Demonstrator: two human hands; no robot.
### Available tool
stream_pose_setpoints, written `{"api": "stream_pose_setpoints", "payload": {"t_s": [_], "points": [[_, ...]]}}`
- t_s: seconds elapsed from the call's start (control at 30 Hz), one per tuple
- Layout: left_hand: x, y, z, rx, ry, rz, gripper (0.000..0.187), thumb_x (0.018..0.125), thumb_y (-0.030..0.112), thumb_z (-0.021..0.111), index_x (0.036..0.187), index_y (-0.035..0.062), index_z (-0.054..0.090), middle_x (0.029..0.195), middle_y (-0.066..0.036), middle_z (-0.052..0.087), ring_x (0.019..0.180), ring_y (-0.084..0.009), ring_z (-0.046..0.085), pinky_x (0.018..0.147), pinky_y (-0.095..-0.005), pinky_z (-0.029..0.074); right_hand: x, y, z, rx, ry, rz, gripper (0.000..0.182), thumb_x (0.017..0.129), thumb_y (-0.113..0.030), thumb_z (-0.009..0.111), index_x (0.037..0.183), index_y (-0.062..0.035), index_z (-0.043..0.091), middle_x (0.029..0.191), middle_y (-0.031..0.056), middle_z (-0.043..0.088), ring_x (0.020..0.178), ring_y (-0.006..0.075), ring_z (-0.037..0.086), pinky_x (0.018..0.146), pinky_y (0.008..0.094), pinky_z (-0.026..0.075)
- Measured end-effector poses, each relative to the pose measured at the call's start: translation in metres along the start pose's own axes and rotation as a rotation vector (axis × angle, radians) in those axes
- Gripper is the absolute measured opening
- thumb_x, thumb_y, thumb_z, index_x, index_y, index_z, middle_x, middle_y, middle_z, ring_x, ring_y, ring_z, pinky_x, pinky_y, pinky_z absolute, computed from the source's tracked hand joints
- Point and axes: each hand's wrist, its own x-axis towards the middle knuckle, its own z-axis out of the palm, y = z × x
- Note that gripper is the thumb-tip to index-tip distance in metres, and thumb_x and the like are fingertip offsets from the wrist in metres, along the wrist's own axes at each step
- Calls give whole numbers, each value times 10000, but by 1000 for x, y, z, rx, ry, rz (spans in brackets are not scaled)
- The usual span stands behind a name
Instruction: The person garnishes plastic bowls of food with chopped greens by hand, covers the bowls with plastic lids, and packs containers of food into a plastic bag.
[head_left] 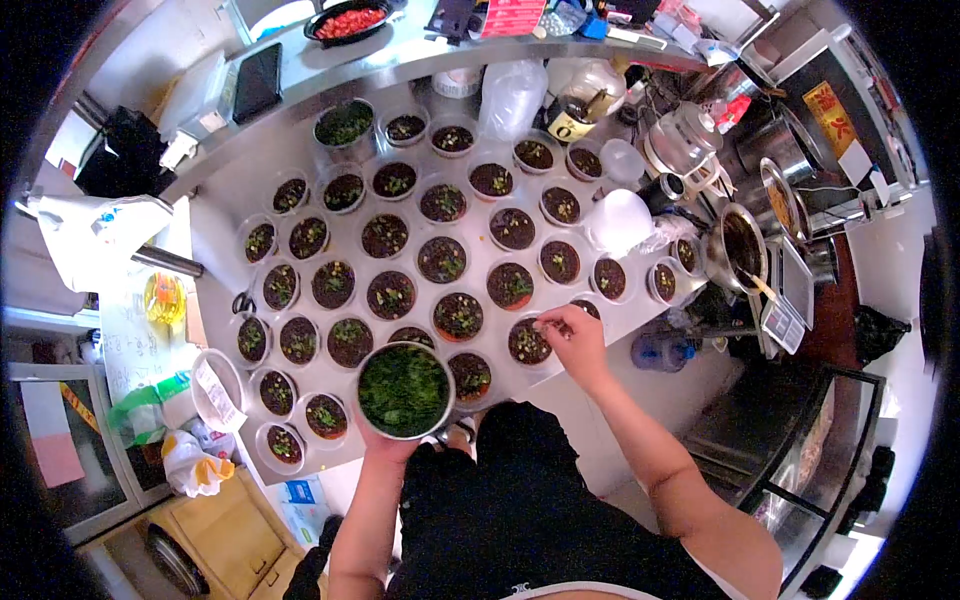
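My left hand holds a round metal container from below, near the table's front edge. It is filled with finely chopped greens. Over a clear cup of dark contents with green bits on top, my right hand has its fingertips pinched together. What is between them is too small to make out. Another cup is partly hidden behind this hand. Rows of similar cups cover the table, most with green pieces scattered on top. The metal container partly covers one cup.
A second container of greens stands at the back. A metal pot with a ladle and a scale sit at the right. A raised shelf runs along the back, holding a bowl of red pieces.
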Motion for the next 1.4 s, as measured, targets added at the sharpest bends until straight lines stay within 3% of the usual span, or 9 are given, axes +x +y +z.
{"api": "stream_pose_setpoints", "payload": {"t_s": [0.17,0.27,0.37,0.63,0.67,0.8,0.93,1.13,1.4], "points": [[22,-34,46,320,20,-136,691,829,596,487,1345,137,506,1364,-126,517,1254,-346,484,1064,-566,349,15,-95,20,-180,-467,-844,157,775,-96,625,926,-54,628,930,94,642,889,277,634,755,376,534],[46,-58,59,249,5,-163,646,847,588,455,1330,162,509,1353,-123,521,1249,-340,484,1038,-553,369,34,-94,43,-677,-706,-812,155,793,-120,587,927,-53,626,938,90,621,927,276,628,735,387,532],[68,-75,67,110,-96,-157,652,852,553,471,1354,138,483,1363,-133,510,1250,-332,489,1047,-531,373,64,-98,16,-696,-779,-806,159,789,-118,602,938,-76,638,931,74,623,917,267,631,726,381,531],[172,-97,90,43,-119,106,689,835,557,512,1357,109,478,1356,-130,518,1240,-327,503,1058,-512,392,177,-53,-29,415,-646,-425,233,799,-3,644,1028,-42,644,940,41,647,818,137,628,669,251,500],[183,-95,91,31,-130,144,697,829,562,518,1357,108,477,1352,-132,522,1236,-330,506,1053,-513,397,191,-52,-32,573,-733,-51,180,837,-12,630,1017,-21,634,935,45,638,759,123,614,641,252,499],[199,-79,98,-26,-106,222,662,826,556,521,1316,110,527,1328,-135,544,1219,-352,515,1039,-518,411,278,-42,-15,933,-570,223,195,873,-32,624,1062,9,595,889,85,631,708,123,602,617,246,492],[187,-66,99,-15,-9,338,538,902,475,409,1235,94,592,1252,-158,594,1148,-347,571,987,-526,455,384,-30,51,870,-528,70,208,878,-63,635,1050,43,588,832,93,635,700,155,605,634,269,508],[161,-57,51,-27,51,441,553,920,466,454,1316,86,529,1324,-166,545,1215,-358,520,1020,-511,440,501,10,177,80,-447,-223,254,841,-209,685,962,10,640,802,93,683,713,169,635,644,284,498],[131,-64,63,-197,-62,380,534,914,474,505,1318,125,532,1438,-128,438,1327,-369,394,953,-587,463,468,13,98,-123,-413,-378,262,788,-180,669,1006,-36,694,854,106,709,775,258,677,765,351,526]]}}
